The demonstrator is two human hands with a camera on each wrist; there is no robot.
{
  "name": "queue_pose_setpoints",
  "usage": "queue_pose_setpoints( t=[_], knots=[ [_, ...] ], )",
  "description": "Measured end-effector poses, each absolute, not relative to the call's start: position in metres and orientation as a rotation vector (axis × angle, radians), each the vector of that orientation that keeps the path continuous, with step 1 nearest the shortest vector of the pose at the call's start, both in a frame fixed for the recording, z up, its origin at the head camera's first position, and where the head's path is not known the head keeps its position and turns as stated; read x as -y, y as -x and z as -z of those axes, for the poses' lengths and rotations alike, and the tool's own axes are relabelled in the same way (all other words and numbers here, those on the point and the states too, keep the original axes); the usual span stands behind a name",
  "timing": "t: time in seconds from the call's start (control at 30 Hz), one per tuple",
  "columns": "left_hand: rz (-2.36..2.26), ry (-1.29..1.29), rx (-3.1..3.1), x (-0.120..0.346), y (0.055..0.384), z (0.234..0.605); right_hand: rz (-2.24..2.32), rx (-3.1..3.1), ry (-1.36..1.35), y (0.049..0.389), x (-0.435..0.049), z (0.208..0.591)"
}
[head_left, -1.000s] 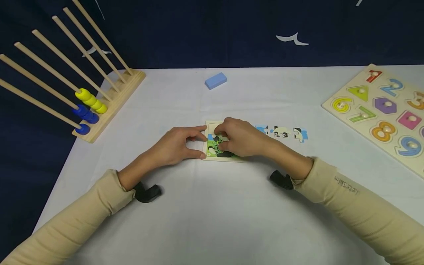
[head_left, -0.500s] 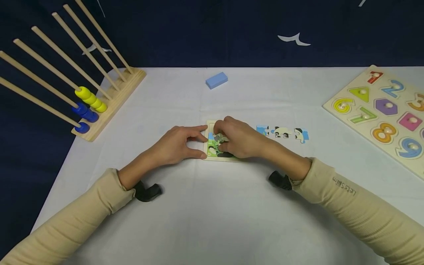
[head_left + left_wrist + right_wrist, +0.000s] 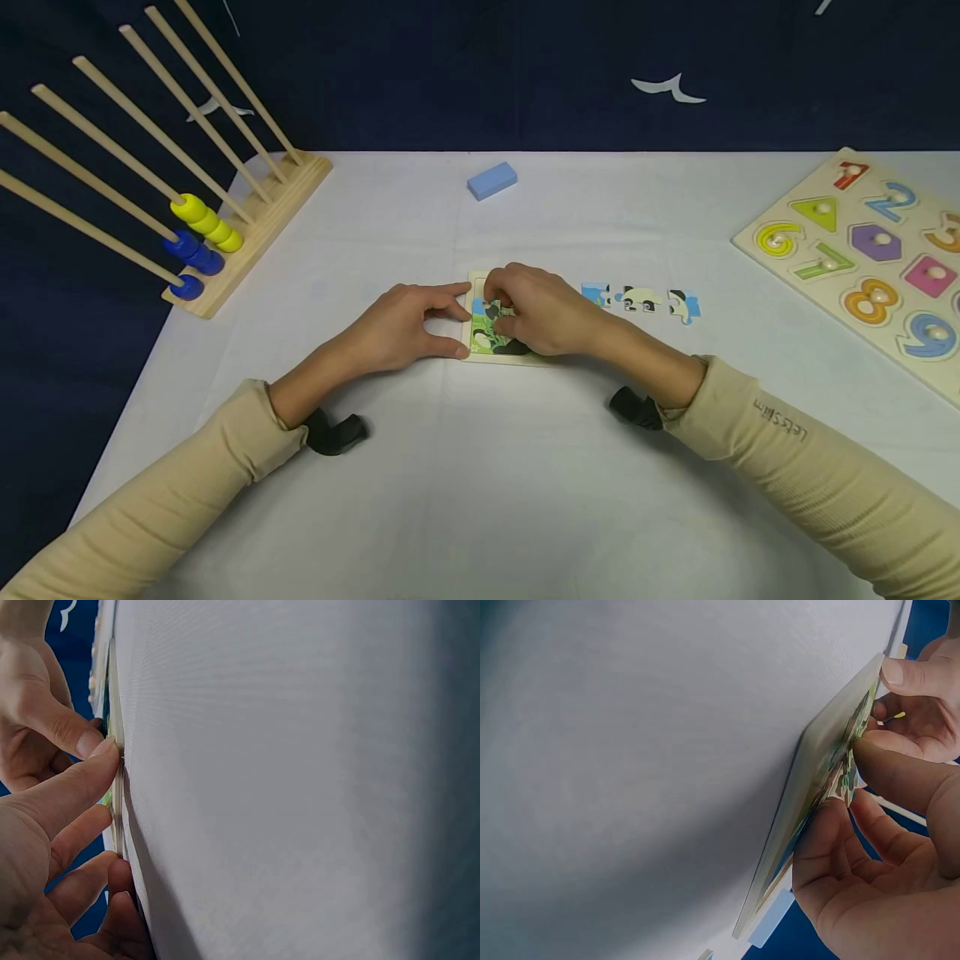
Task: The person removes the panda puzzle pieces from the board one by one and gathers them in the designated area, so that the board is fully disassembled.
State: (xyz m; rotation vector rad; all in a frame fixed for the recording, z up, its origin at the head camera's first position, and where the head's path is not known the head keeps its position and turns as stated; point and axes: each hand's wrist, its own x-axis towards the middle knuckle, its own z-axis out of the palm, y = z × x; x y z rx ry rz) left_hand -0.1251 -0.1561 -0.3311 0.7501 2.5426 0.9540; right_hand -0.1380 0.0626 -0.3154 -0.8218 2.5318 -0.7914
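A small panda jigsaw lies in a pale wooden puzzle tray (image 3: 510, 361) at the middle of the table. My left hand (image 3: 397, 329) rests beside it, thumb and fingertips spread along the tray's left edge. My right hand (image 3: 551, 312) is over the tray and pinches a green and dark puzzle piece (image 3: 847, 776) between thumb and fingers, close over the picture. The hand covers much of the tray's right part in the head view. To the right lie three loose pieces: a blue one (image 3: 596, 294), a panda-face one (image 3: 640, 299) and a blue-and-white one (image 3: 684, 306).
A wooden abacus rack (image 3: 262, 225) with yellow and blue beads stands at the left. A blue block (image 3: 492, 181) lies near the back edge. At the right is a number-and-shape peg board (image 3: 847, 258). White cloth (image 3: 480, 483) covers the table; a dark curtain (image 3: 450, 75) hangs behind.
The pinched piece has tilted a little between the right fingers, its look going from dark to greyish to green and dark. Both hands keep their places at the tray.
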Motion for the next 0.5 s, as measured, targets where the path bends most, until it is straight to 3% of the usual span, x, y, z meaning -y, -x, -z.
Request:
queue_pose_setpoints(
  t=[0.5],
  knots=[
    [-0.961, -0.750, -2.536, 0.1554, 0.1251, 0.3311, 0.826, -2.554, 0.798, 0.1377, -0.0610, 0.3180]
  ],
)
